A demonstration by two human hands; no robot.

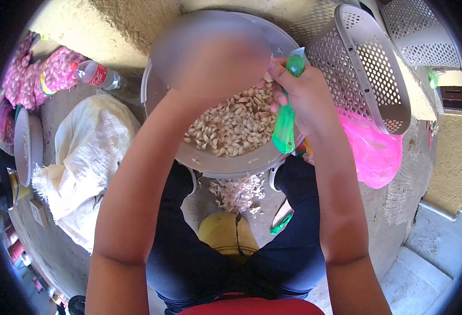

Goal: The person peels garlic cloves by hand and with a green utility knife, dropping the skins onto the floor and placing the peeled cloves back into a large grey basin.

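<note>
Over the right side of the grey basin (215, 166), the right hand (308, 93) grips a green-handled knife (284, 128), lengthwise toward the near rim; garlic cloves (236, 127) lie leftward. Left hand (228, 64): blurred, grip unreadable.

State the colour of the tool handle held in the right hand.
The tool handle is green, best seen in the head view.

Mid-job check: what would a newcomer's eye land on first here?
Probably the bright green knife in the right hand, over the tub of pale garlic cloves in the middle. Next, the vivid pink bag by the perforated crate at right, and the white sack left of the tub.
</note>
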